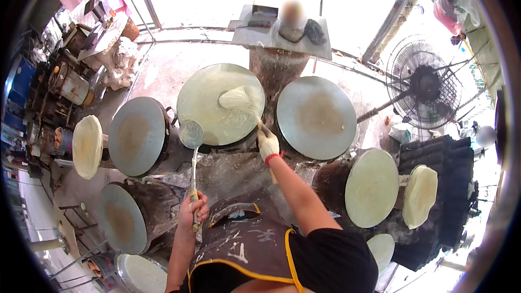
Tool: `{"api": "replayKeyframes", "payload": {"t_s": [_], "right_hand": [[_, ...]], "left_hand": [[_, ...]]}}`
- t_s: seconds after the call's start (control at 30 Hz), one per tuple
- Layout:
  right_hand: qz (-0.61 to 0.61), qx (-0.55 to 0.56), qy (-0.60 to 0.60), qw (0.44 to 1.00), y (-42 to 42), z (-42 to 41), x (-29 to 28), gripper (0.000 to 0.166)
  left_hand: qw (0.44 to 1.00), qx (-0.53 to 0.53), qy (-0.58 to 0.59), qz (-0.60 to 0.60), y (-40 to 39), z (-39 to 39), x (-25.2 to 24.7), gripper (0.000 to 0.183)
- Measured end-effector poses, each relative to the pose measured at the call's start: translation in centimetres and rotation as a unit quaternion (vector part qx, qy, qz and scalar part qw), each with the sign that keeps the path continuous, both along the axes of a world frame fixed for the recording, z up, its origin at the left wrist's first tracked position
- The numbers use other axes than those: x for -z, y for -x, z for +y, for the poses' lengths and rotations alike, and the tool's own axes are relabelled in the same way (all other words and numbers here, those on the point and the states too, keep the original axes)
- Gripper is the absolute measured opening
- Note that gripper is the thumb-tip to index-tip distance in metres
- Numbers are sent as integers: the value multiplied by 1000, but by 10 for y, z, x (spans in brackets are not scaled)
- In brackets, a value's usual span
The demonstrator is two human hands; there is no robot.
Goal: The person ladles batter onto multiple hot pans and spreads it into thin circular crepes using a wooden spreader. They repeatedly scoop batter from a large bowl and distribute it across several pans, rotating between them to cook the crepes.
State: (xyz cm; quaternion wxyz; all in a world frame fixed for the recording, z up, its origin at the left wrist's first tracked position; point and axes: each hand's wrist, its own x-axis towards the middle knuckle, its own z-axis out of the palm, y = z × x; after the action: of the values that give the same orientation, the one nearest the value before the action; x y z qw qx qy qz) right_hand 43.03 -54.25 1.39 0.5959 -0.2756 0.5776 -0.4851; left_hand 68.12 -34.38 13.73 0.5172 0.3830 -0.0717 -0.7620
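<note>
My left hand (193,210), bare, grips the wrapped handle of a long metal ladle (191,134). The ladle's round bowl is smeared with pale batter and hangs beside the front left edge of a large round griddle (203,122). A layer of pale batter covers most of that griddle. My right hand (268,146) wears a white glove with a red band at the wrist. It is closed around the handle of a pale, broad-bladed spreader (238,98), whose blurred blade lies on the batter. Steam or motion haze softens the area near the blade.
Bare griddles stand at left (136,136), lower left (122,217) and right (316,118); a batter-coated griddle (372,191) is lower right. Stacked flatbreads (87,146) lie left, more flatbreads (421,197) right. A batter basin (142,274), pedestal fan (423,81) and small table (244,34) surround me.
</note>
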Motion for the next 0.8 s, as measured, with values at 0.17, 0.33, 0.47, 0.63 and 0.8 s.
{"api": "replayKeyframes", "payload": {"t_s": [0.17, 0.33, 0.47, 0.63, 0.8], "right_hand": [[187, -67, 131, 971, -1, -23, 65, 35], [82, -25, 101, 991, 33, -73, 93, 32], [121, -252, -9, 960, 28, -60, 52, 35], [96, -155, 29, 983, 34, -101, 40, 35], [10, -216, -118, 969, 51, -34, 0, 29]], "left_hand": [[999, 13, -29, 19, 20, -13, 0, 16], [996, -15, -60, 58, 40, -11, 14, 12], [991, -59, -108, 49, 50, -2, 28, 11], [990, -39, -129, -38, 47, -22, 28, 11], [941, 56, -93, -319, 31, -78, 46, 15]]}}
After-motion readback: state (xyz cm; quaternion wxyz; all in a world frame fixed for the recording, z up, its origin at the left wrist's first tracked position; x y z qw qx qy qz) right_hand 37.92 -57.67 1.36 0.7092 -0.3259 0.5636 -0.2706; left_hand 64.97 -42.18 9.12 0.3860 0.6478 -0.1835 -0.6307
